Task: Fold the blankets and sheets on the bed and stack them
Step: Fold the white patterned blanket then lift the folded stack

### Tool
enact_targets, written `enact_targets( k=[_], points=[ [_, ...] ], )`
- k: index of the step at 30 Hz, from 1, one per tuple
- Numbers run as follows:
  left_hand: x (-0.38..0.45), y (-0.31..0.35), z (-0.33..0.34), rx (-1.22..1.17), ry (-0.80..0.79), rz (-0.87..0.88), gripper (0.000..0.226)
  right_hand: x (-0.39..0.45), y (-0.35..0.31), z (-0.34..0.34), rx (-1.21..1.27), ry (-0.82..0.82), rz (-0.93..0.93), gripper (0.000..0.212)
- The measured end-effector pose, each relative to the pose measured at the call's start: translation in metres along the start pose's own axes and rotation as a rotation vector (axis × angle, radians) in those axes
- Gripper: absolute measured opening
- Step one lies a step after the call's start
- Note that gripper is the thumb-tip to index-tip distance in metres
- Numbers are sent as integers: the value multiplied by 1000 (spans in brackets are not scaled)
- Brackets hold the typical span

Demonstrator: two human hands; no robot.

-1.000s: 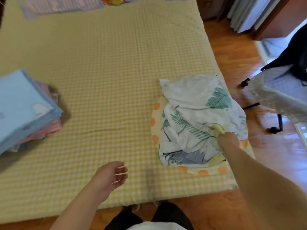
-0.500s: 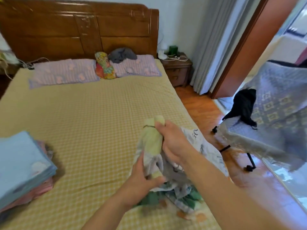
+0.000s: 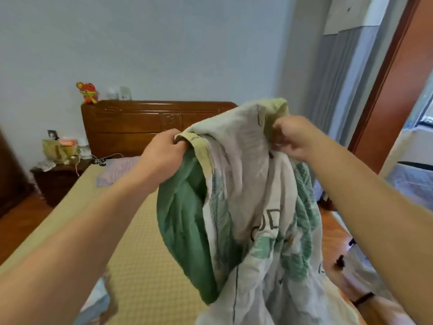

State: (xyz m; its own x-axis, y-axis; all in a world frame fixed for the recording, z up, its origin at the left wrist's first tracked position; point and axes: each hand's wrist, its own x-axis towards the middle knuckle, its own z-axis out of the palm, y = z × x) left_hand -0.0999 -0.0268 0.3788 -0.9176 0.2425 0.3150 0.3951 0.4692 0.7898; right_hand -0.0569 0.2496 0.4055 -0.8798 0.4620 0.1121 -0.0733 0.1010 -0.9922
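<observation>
Left hand (image 3: 164, 152) and right hand (image 3: 293, 137) grip the sheet (image 3: 246, 207) — seemingly its hem.

Only readable print: dark outlined capitals on white leaf-print sheet (image 3: 246, 184) I hold up, roughly "ODE", larger curved letter below, partly lost in folds. Whole word unclear. Bedside clutter too blurred to read.

Soft daylight enters from the right, leaving the wall (image 3: 164, 43) bluish and evenly lit, while motion blur smears the sheet (image 3: 246, 207) and wide-angle distortion bends the edges.
</observation>
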Motion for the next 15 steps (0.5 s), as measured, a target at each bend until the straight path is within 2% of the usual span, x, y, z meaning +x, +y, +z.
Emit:
enact_targets(
  k=[1, 2, 4, 5, 6, 9, 10, 12, 14, 15],
  points=[
    [-1, 5, -1, -5, -40, -47, 21, -12, 16, 7, -183, 1, 0, 51],
    [-4, 8, 2, 7, -67, -69, 23, -32, 39, 19, -263, -52, -39, 71],
    [-12, 11, 14, 18, -99, -55, 25, -93, 75, 63, -222, -301, -64, 95],
    [-17, 14, 23, 51, -133, -33, 27, -110, 93, 84, -203, -341, -78, 98],
    [-21, 17, 31, 108, -172, 5, 28, -116, 112, 102, -215, -283, -122, 93],
    [-27, 11, 46, 336, -286, 89, 20, -98, 148, 118, -398, 45, -165, 39],
    [-28, 4, 44, 391, -312, 106, 16, -92, 156, 111, -525, 149, -179, 29],
    [-29, -14, 37, 523, -314, 133, 16, -90, 175, 90, -770, 243, -268, 36],
    [-31, -37, 24, 737, -235, 160, 18, -92, 198, 63, -958, 224, -290, 50],
    [-32, -49, 14, 837, -189, 184, 17, -91, 209, 47, -1051, 216, -269, 48]
  ],
)
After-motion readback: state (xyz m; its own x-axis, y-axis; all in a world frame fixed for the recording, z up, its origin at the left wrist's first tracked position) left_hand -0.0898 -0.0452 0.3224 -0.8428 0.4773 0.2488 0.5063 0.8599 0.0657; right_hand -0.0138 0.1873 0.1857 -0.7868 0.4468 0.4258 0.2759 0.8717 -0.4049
